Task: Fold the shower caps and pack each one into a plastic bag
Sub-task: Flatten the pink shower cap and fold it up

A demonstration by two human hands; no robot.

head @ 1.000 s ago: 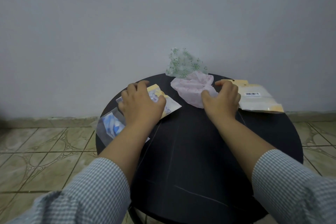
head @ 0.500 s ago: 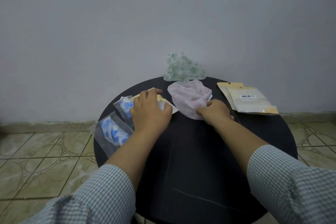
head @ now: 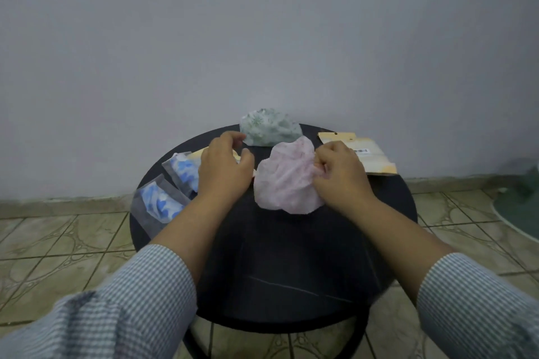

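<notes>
sleeves (head: 140, 294): 2, blue-white fine check | cuffs pushed up | hands bare

A round black table (head: 291, 256) stands by a plain grey wall (head: 262, 38) on patterned floor tiles (head: 58, 242).

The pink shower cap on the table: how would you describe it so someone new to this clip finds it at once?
Start at the round black table against the grey wall. Near its middle, between the two hands, lies the pink shower cap, a crumpled pale pink sheet whose right edge the right hand pinches. Unlike the green-patterned cap behind it and the blue caps already bagged at left, it is pink, loose and unbagged.
</notes>
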